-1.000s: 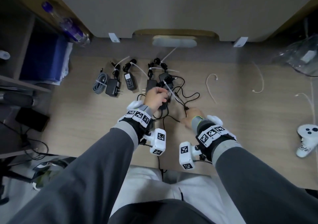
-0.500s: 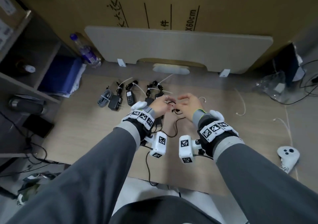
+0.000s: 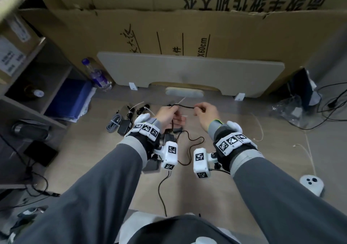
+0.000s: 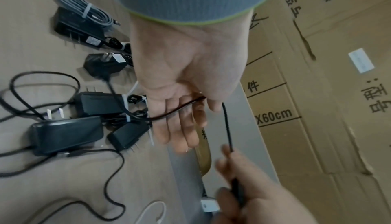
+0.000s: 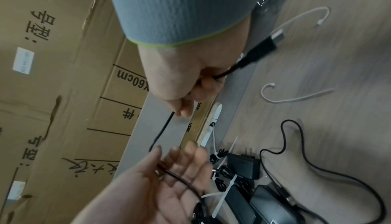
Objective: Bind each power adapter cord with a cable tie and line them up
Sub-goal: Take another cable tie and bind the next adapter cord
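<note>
In the head view my left hand (image 3: 168, 113) and right hand (image 3: 206, 112) are raised above the floor with a thin black cord (image 3: 185, 106) stretched between them. The left wrist view shows the left hand (image 4: 190, 77) with fingers out straight and its thumb pinning the cord (image 4: 227, 127) against the palm. My right hand (image 5: 180, 77) is curled round the cord, whose plug (image 5: 262, 48) sticks out behind the fist. The rest of the cord trails down to the floor. Several black adapters (image 4: 99, 103) with white ties lie below, beside a tied grey cable bundle (image 3: 112, 124).
Loose white cable ties (image 3: 260, 129) lie on the wooden floor to the right. A white controller (image 3: 311, 184) sits at far right. A grey board (image 3: 187, 71) leans on cardboard boxes at the back, with a bottle (image 3: 95, 74) and a shelf on the left.
Both hands have lifted from the floor, met in front of me, then drawn apart, stretching the black cord between them. The head view has tilted upward.
</note>
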A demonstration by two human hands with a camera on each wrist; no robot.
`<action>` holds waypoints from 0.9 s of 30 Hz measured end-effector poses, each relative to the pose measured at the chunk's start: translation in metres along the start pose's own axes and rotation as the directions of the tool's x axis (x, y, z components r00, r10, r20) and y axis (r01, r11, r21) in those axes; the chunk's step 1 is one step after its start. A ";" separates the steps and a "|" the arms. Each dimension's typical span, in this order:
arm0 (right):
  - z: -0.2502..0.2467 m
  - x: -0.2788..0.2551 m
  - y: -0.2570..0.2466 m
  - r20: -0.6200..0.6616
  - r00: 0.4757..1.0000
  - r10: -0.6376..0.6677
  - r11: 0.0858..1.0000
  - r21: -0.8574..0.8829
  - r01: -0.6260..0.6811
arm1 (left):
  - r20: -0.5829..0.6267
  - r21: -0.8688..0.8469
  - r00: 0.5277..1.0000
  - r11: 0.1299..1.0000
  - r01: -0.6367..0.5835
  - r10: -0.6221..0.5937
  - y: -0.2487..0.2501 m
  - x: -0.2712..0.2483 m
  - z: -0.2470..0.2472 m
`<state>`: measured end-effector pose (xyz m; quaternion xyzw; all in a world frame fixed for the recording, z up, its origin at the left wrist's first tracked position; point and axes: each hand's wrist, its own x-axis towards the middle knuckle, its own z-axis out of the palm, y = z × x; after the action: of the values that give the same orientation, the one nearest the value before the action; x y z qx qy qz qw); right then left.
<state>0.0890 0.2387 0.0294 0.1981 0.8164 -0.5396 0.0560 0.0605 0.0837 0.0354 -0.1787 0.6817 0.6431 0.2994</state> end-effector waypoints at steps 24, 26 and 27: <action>-0.010 -0.006 0.022 0.169 0.929 0.329 0.876 -0.422 -0.234 | 0.057 -0.091 0.984 0.982 -0.165 0.171 0.010 -0.011 0.001; -0.003 -0.014 0.016 0.285 0.912 0.295 0.903 -0.395 -0.169 | 0.050 -0.163 0.980 0.970 -0.181 0.191 0.010 -0.012 0.008; 0.000 -0.020 0.011 0.334 0.905 0.263 0.915 -0.384 -0.125 | 0.027 -0.126 0.980 0.973 -0.194 0.199 0.009 -0.011 0.010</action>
<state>0.1117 0.2374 0.0258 0.1585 0.8493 -0.4034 0.3013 0.0652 0.0929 0.0491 -0.1159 0.6493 0.7136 0.2361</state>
